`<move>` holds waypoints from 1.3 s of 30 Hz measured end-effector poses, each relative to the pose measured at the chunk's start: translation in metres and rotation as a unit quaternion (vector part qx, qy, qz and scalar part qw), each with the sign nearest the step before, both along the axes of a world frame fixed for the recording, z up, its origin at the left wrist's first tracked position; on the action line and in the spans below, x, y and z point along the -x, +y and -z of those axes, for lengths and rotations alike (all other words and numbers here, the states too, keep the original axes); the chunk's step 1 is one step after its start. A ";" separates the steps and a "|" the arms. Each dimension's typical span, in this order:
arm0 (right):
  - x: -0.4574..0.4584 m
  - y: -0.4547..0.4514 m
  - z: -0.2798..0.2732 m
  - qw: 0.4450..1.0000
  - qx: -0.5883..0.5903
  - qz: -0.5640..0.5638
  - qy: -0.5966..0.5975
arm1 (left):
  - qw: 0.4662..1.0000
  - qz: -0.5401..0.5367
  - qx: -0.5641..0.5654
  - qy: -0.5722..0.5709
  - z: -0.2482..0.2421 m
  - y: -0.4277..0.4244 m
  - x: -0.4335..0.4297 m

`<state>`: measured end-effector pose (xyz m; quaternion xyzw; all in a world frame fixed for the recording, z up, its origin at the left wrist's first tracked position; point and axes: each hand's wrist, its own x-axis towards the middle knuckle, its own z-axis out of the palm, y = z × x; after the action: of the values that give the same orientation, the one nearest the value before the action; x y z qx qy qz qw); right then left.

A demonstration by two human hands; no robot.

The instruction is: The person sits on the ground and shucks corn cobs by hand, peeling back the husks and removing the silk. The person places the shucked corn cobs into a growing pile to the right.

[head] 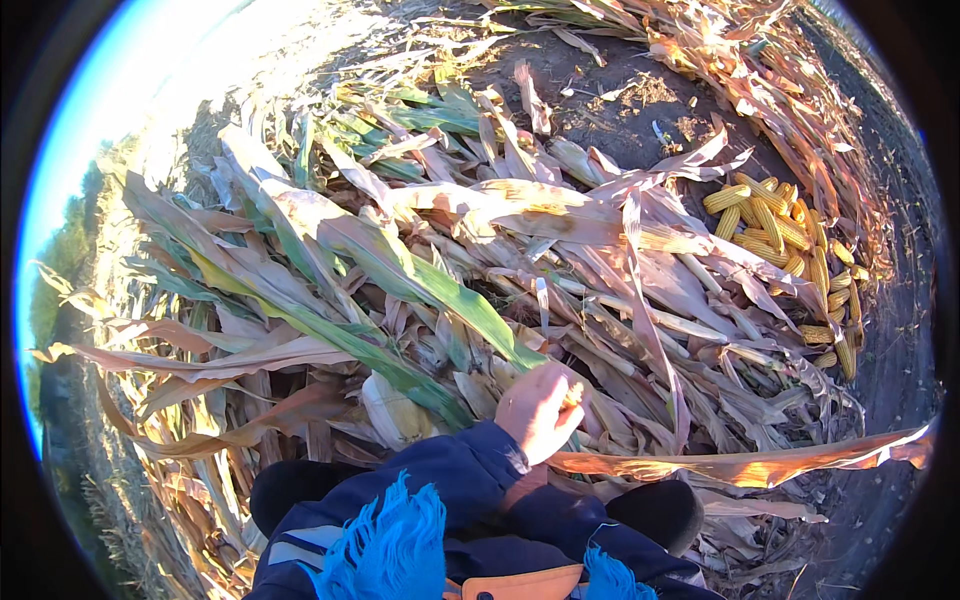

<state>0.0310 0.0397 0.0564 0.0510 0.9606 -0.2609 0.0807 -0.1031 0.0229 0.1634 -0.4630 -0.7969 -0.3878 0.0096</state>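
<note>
My left hand (534, 417) reaches in from a dark blue sleeve, its fingers curled in among dry corn leaves. Sunlight falls on a small yellowish patch at the fingers; whether it is an ear of corn or a fingertip, I cannot tell. Of my right hand (524, 486), only a strip near the wrist shows beneath the left one, and its fingers are hidden. A long green corn leaf (466, 301) runs down to my left hand. Just left of the hands, an ear in a pale husk (394, 414) lies among the leaves. Cut corn stalks (645, 319) spread out before me.
At the right, a heap of husked yellow corn ears (780, 225) lies beside the stalks. Another row of dry stalks (780, 97) stretches along the upper right. Bare soil (615, 97) shows between. An orange-brown leaf (742, 466) juts out across my right knee (660, 510).
</note>
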 end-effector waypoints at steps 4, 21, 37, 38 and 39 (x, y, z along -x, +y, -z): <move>-0.010 0.035 0.009 0.982 0.185 0.016 0.030 | 0.999 -0.039 -0.028 -0.009 0.032 0.044 -0.007; 0.167 -0.026 0.025 0.522 0.770 0.349 0.113 | 0.719 -0.410 -0.377 -0.417 0.111 -0.078 0.075; -0.016 0.026 0.013 0.784 0.576 0.165 -0.162 | 0.836 -0.269 -0.313 -0.361 0.076 -0.033 0.046; -0.014 0.035 0.014 0.709 0.673 0.157 -0.143 | 0.870 -0.267 -0.285 -0.303 0.074 -0.026 0.040; 0.011 0.045 -0.037 0.762 0.628 0.137 -0.079 | 0.896 -0.277 -0.251 -0.240 0.075 -0.026 0.033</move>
<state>0.0195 0.0849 0.0935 0.1404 0.5553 -0.8088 0.1336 -0.1358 -0.0033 0.0881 -0.0985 -0.7470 -0.6563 0.0409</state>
